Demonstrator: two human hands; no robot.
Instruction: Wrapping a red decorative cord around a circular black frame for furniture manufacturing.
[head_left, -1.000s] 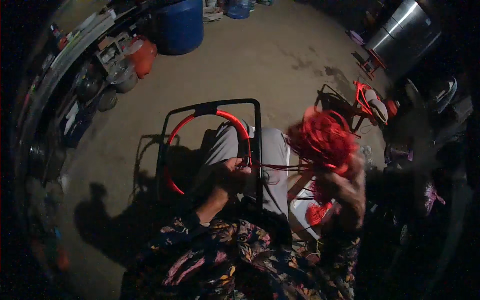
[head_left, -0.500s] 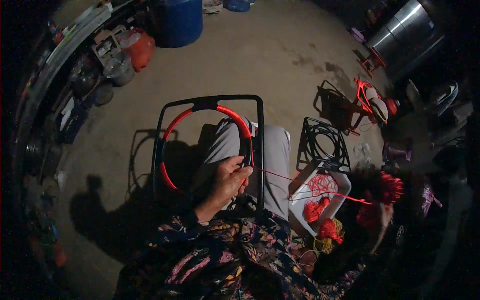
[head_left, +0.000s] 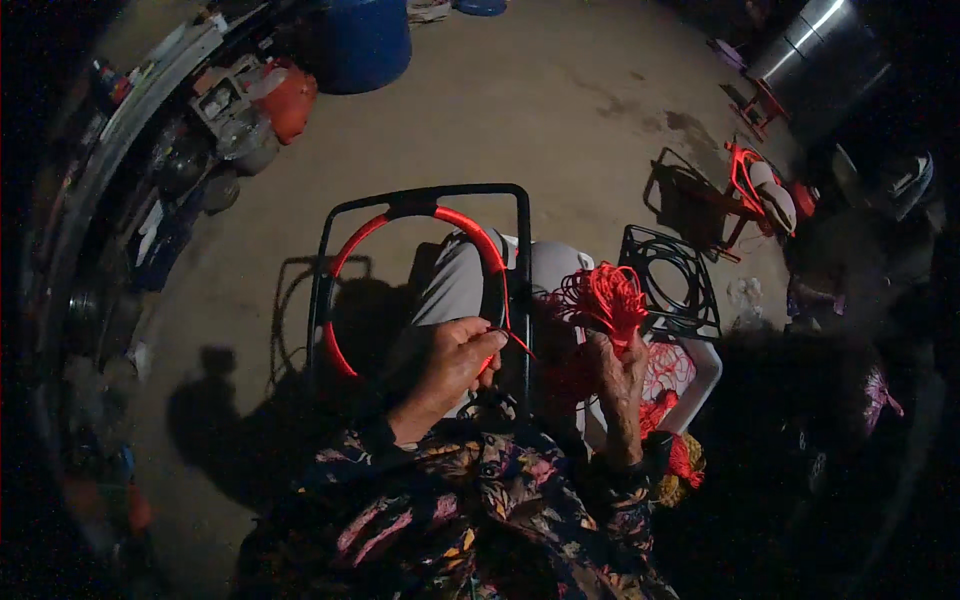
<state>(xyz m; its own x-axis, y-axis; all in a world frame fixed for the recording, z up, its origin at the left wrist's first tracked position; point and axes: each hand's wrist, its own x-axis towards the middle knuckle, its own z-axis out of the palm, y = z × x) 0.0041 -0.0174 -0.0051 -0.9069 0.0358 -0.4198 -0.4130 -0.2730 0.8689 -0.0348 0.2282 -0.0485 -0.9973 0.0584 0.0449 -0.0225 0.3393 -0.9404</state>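
A black frame (head_left: 524, 215) with a ring inside it stands over my lap. Red cord (head_left: 470, 228) is wound closely round parts of the ring; other stretches are bare black. My left hand (head_left: 462, 358) pinches the ring's right side, thumb and fingers pressed together where the red strand leaves the winding. In my right hand (head_left: 622, 375) is a looped bundle of red cord (head_left: 606, 300), its loops fanning out above the fingers. A short length of the strand shows near my left hand, then fades in the dark between the hands.
Right of my knees a white bin (head_left: 707, 370) holds more red cord, with another black frame (head_left: 668, 283) resting at its far edge. Yellow and red yarn (head_left: 684, 470) lies beside it. A red chair (head_left: 745, 190) stands farther right; a blue barrel (head_left: 365, 45) is at the back.
My right hand has come in from the far right with the cord bundle, now close to the frame. The taut strand has slackened. My left hand keeps its place on the ring.
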